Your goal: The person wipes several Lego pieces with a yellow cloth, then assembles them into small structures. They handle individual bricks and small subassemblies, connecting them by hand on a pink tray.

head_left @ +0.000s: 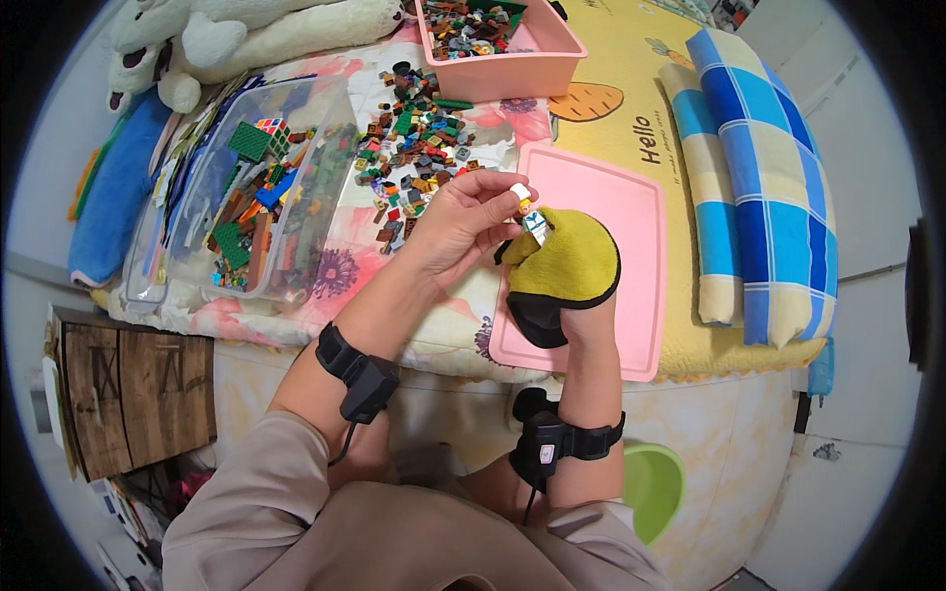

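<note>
My left hand [463, 217] is closed in a pinch at the white-topped head of a toy minifigure [534, 227] with a white and blue torso. A yellow-green cloth [581, 251] with black edging drapes over my right hand [591, 323], hiding most of its fingers. The cloth folds against the figure's lower body, and my right hand grips through it. Both hands are above a pink plastic lid [636, 236] lying flat on the bed. The figure's legs are hidden by the cloth.
Loose building bricks [419, 148] lie heaped beyond my left hand. A clear bin [187, 236] of bricks and a puzzle cube stands left; a pink bin [507, 74] with more bricks stands at the back. Checked pillows [769, 197] lie right. A green basin [650, 488] sits below the bed.
</note>
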Demonstrator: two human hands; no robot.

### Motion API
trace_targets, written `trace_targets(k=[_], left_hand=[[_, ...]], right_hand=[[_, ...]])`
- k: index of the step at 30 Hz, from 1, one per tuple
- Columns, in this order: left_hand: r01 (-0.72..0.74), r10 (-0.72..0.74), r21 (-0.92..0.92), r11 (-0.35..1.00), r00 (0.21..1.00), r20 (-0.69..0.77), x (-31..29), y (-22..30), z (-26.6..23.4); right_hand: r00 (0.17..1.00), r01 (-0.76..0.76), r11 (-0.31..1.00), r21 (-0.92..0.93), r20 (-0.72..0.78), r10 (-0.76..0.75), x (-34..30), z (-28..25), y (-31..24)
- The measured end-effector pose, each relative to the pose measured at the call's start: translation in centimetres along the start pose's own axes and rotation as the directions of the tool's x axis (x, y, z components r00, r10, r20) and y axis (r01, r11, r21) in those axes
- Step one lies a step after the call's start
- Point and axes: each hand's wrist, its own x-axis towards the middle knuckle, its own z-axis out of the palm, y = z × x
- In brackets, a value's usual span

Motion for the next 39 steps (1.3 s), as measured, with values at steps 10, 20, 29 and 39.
trace_targets(k=[10,20,29,39], left_hand=[[0.017,-0.017,0.039,0.999,1.0,-0.003,-0.1,-0.1,0.3],[-0.051,0.051,-0.019,0.999,0.998,0.031,0.2,-0.8,0.9],[-0.065,0.072,-0.062,0.996,0.989,0.128,0.3,-0.7,0.7],[-0.031,0.036,-0.074,0.997,0.997,0.075,0.6,-1.3,0.1]], right_hand=[[0.979,0.181,0.902,-0.393,-0.017,-0.204,-0.8,-0.3,-0.2],[0.969,0.2,0.874,-0.443,-0.042,-0.243,-0.3,-0.1,-0.2],[0.978,0.15,0.932,-0.33,-0.091,-0.189,0.1,0.5,0.0],[0.969,0.193,0.896,-0.399,-0.068,-0.239,0.3,0.6,0.4]])
